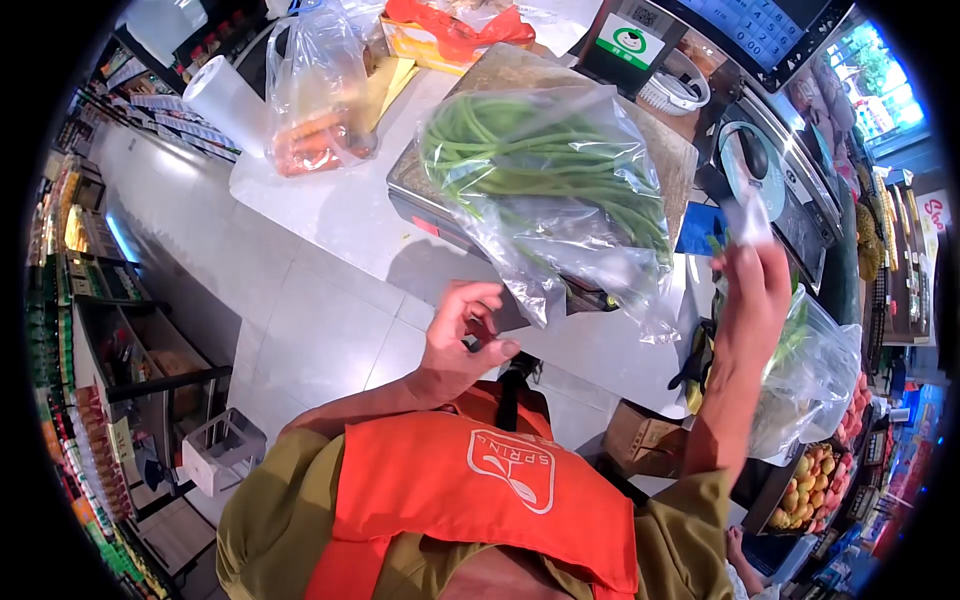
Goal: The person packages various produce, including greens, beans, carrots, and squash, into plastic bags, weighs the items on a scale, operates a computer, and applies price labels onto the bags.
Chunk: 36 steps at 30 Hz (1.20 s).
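Note:
A clear plastic bag of long green stalks (540, 160) lies across a flat weighing scale (408, 185) on the counter. Just below the bag's near edge, my left hand (465, 335) hangs in the air, its fingers loosely curled and the thumb apart, with nothing in it. On the other side, my right hand (755, 280) is raised, fingers closed on a small white piece (748, 205) that is smeared by motion, so its kind is unclear. Beneath that hand's forearm, another clear bag with green leaves (800, 345) is partly hidden.
At the counter's far left stand a bag of orange vegetables (310, 140) and a white roll (222, 98). A register screen (755, 35), a green sign (630, 42) and a coiled white cable (675, 92) are at the back right. A brown box (645, 440) sits below the counter.

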Available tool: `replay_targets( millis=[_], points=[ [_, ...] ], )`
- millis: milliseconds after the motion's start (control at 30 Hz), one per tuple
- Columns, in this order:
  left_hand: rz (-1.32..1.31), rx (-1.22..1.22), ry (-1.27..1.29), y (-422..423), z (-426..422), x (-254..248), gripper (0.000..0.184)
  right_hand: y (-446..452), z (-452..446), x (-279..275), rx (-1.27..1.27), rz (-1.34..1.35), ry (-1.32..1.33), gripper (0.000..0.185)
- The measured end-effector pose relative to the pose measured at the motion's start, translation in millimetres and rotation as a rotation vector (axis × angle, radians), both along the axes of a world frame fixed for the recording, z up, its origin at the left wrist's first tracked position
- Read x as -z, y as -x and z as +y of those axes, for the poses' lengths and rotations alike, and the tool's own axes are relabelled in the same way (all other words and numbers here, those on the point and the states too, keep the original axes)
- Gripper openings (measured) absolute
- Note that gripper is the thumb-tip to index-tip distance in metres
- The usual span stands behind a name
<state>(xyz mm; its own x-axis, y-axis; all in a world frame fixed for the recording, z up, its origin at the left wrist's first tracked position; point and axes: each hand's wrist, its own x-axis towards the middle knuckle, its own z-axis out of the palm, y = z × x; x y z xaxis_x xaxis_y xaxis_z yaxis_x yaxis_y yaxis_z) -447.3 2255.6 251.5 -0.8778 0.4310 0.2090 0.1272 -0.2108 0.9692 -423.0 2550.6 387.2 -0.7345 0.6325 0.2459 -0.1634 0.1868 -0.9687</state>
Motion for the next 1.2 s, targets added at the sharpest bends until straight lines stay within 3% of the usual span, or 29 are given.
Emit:
replay_targets(
  millis=[33,133,233,500,600,700,767,900,1000,1033,1100,1167,1200],
  points=[
    [-0.079,-0.001,-0.01,-1.6,3.8,-7.6,0.06,22.2,-12.6,-24.3,-0.139,-0.109,-0.017,0.019],
    [0.019,0.042,0.134,3.1,13.5,-18.7,0.059,85.3,-33.7,-51.6,-0.52,-0.35,-0.034,0.023],
    [-0.009,0.057,0.189,6.9,22.7,-11.7,0.052,121.1,-39.1,-48.7,-0.676,-0.484,-0.06,0.023],
    [0.173,-0.003,0.181,16.9,35.9,-6.1,0.019,149.6,-42.7,-36.0,-0.625,-0.729,-0.303,0.022],
    [0.425,-0.094,0.086,15.0,35.8,-4.8,0.014,152.6,-41.1,-27.2,-0.607,-0.741,-0.363,0.023],
    [0.41,0.065,0.014,13.9,27.3,3.8,0.011,156.1,-42.3,-21.9,-0.579,-0.786,-0.496,0.025],
    [0.221,0.216,0.046,12.6,16.7,0.6,0.011,159.9,-36.9,-9.1,-0.606,-0.78,-0.562,0.031],
    [-0.288,0.337,-0.08,9.2,9.2,-0.4,0.011,164.2,-23.4,3.1,-0.531,-0.572,-1.059,0.036],
    [-0.346,0.304,-0.074,4.8,4.8,1.3,0.017,160.5,-15.3,-6.7,-0.397,-0.476,-1.261,0.041],
    [-0.38,0.298,-0.085,1.9,4.7,-0.5,0.026,155.1,-11.5,-13.7,-0.334,-0.478,-1.151,0.047],
    [-0.395,0.317,-0.112,-0.7,2.3,-11.1,0.031,141.4,8.3,-23.0,-0.162,-0.53,-1.047,0.038],
    [-0.464,0.34,-0.153,2.2,-1.8,-14.4,0.041,98.8,26.4,-24.9,-0.186,-0.433,-0.949,0.03],
    [-0.499,0.361,-0.061,6.3,-4.6,-19.8,0.041,71.5,46.4,-11.5,-0.223,-0.414,-0.939,0.038]
  ],
)
